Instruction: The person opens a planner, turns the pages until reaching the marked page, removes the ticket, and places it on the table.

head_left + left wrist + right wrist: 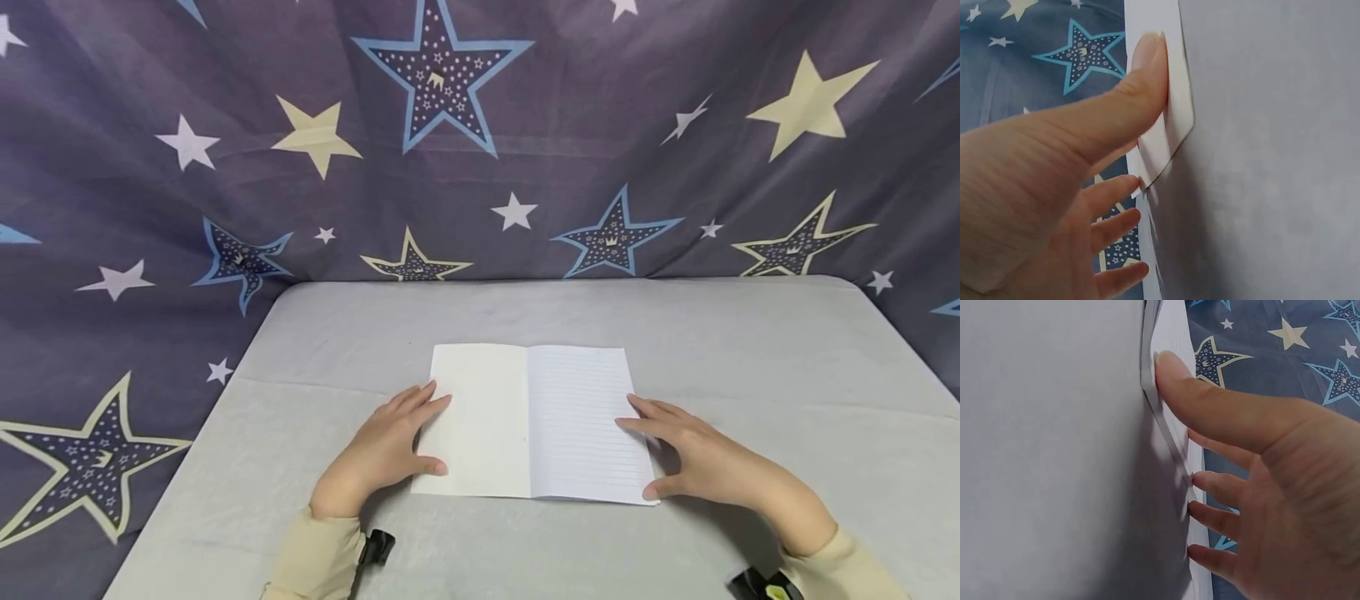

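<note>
An exercise book [480, 425] lies spread flat on the table, its left page blank and its right page [585, 425] ruled with lines. At the left edge is my left hand [390, 446], fingers spread. Its thumb rests on the blank page [1175, 94] in the left wrist view, with the other fingertips along the edge. My right hand [697, 454] lies at the other side, thumb on the lower right corner. In the right wrist view that thumb [1210, 403] presses the ruled page and the remaining fingertips [1200, 509] line up along its edge.
The table [480, 550] has a pale grey cloth with a faint crease across it. Behind it and at both sides hangs a dark curtain [465, 192] printed with stars. Black straps [377, 547] sit at the beige sleeves [318, 554].
</note>
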`<state>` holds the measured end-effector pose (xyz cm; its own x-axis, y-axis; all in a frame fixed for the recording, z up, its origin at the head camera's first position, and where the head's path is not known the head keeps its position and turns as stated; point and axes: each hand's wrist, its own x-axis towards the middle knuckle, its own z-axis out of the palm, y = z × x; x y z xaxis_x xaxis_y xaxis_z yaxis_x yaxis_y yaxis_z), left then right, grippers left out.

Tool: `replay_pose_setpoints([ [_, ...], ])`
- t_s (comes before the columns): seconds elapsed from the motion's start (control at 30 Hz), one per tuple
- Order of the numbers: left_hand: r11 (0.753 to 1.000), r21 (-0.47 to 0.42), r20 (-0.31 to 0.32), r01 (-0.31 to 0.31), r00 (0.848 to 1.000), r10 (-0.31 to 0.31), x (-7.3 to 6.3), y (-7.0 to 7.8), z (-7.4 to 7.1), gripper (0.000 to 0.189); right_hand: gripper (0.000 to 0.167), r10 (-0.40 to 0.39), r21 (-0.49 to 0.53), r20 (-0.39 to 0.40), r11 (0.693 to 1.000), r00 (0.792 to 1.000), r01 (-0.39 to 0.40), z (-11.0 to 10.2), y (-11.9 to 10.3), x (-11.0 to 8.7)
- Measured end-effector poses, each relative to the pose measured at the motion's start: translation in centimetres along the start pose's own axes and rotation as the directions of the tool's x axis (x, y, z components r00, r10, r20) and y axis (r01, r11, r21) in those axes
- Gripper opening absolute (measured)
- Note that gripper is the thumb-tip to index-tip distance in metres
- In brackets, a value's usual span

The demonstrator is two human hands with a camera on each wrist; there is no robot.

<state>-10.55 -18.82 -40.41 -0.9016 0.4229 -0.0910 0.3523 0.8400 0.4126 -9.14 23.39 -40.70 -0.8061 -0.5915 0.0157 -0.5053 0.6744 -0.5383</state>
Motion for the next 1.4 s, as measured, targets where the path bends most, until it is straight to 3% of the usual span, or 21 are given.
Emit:
replay_pose_setpoints([
  [0.2, 1.000, -0.001, 0.015, -0.001, 1.000, 0.001, 0.1, 0.4, -0.1, 0.082, 0.083, -0.004, -0.017, 0.008, 1.000, 1.000, 0.004, -0.1, 0.3, -0.1],
  [0.4, 0.999, -0.042, 0.039, -0.005, 0.999, 0.007, 0.5, 0.5, 0.1, 0.076, 0.082, -0.015, -0.079, -0.032, 0.997, 0.999, 0.013, -0.2, 0.3, -0.1],
  [0.67, 0.992, -0.128, 0.085, -0.002, 0.996, 0.013, 0.0, -0.5, -0.3, 0.086, 0.072, 0.020, -0.169, -0.057, 0.985, 0.998, -0.029, 0.2, -0.6, 0.3],
  [0.9, 0.990, -0.141, 0.092, -0.017, 0.995, 0.030, -0.2, -0.8, -0.6, 0.090, 0.078, 0.012, -0.232, -0.161, 0.971, 0.987, -0.050, 0.4, -1.6, 0.8],
  [1.13, 0.993, -0.121, 0.092, -0.006, 0.996, 0.017, -0.3, -0.5, -0.7, 0.090, 0.097, 0.141, -0.163, -0.253, 0.969, 0.957, -0.186, 0.1, -3.7, 1.2],
  [1.23, 0.993, -0.114, 0.088, -0.006, 0.996, 0.016, -0.3, -0.3, -0.8, 0.090, 0.088, 0.125, -0.114, -0.268, 0.981, 0.955, -0.160, 0.6, -5.0, 1.4],
  [1.4, 0.994, -0.111, 0.088, -0.002, 0.996, 0.011, -0.2, -0.2, -1.1, 0.090, 0.075, 0.020, -0.084, -0.266, 0.996, 0.964, -0.044, 2.6, -7.2, 1.6],
])
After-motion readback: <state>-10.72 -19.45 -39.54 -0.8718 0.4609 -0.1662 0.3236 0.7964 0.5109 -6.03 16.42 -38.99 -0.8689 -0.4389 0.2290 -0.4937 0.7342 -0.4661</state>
